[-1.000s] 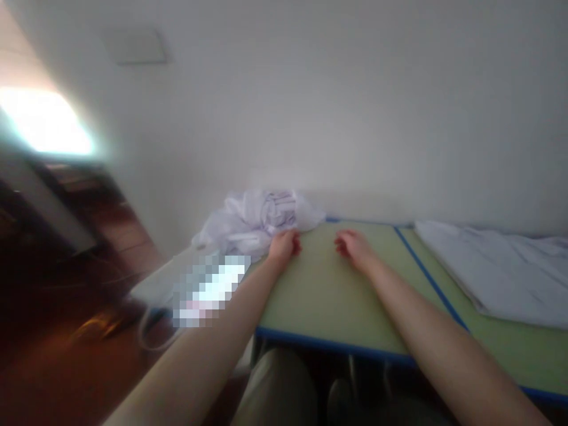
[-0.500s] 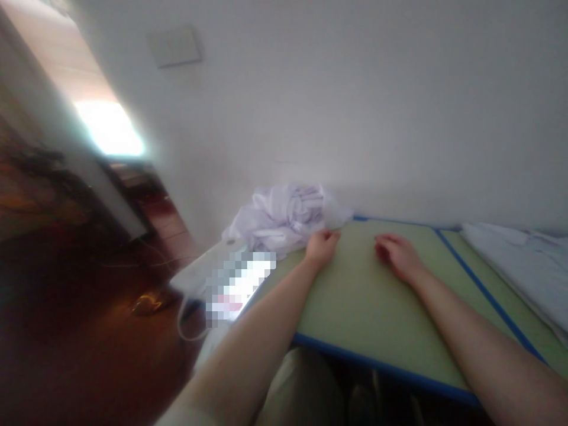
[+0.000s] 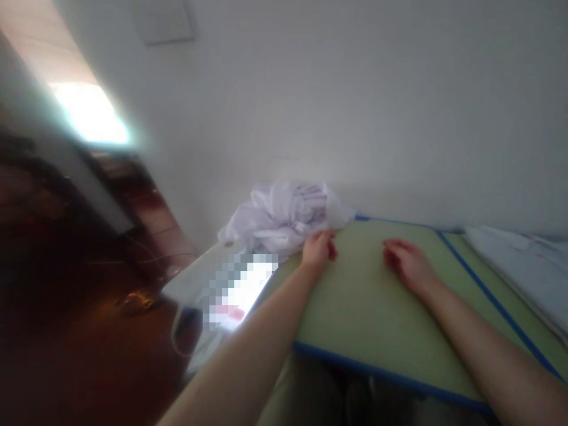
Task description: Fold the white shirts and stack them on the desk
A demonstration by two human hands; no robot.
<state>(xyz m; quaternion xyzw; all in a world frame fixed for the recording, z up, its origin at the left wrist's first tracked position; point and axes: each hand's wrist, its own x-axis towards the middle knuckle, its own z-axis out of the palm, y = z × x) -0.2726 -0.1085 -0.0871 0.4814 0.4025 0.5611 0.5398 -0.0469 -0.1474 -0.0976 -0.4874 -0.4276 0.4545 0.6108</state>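
Note:
My left hand (image 3: pixel 318 248) is at the front right edge of a crumpled heap of thin white cloth (image 3: pixel 284 216). Its fingers are loosely bent and a little apart, with nothing seen in them; whether it touches the cloth I cannot tell. To its right, my right hand (image 3: pixel 409 260) hovers over or rests on the green tabletop (image 3: pixel 368 307). The fingers of that hand curl loosely and hold nothing visible. A strip of bare green surface lies between the two hands.
Flat white cloth (image 3: pixel 523 272) lies on the right of the table, past a blue line (image 3: pixel 483 290). A bright screen (image 3: pixel 244 290), partly pixelated, and a white surface (image 3: pixel 186 284) with a cable are at the left. A plain wall (image 3: pixel 355 106) stands behind.
My hands have moved slightly apart, and the fingers of my left hand have loosened. The view has shifted a little; the cloths look unchanged.

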